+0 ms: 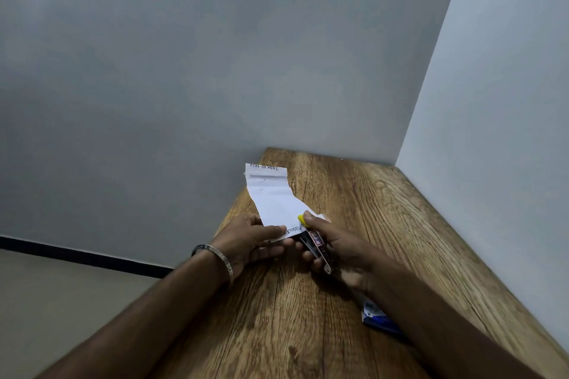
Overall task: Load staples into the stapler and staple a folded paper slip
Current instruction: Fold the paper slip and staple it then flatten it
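Evidently the work has reached the stapling itself. The stapler point(317, 248), a small dark one with a yellow tip, sits gripped in the right hand point(341, 251), thumb pressed on the top near the yellow end and fingers curled under the body. Its mouth is at the near corner of the paper slip point(275, 203), and the paper's edge appears to lie between the stapler's arms, though the exact overlap is hidden by the thumb. The left hand point(251, 238) pinches the slip's near edge, thumb on top and fingers beneath, holding it steady just above the wooden table point(354, 209). The slip runs away from the hands toward the wall, its far end folded over, printed text showing there.

Judging from this, loading seems finished: the stapler is closed and no loose staples show. A blue packet point(377, 317), perhaps the staple box, lies on the table half hidden under the right forearm. What remains is the squeeze that drives the staple, or confirming it went through; whether a staple already sits in the paper cannot be told. A metal bangle point(215, 251) circles the left wrist.
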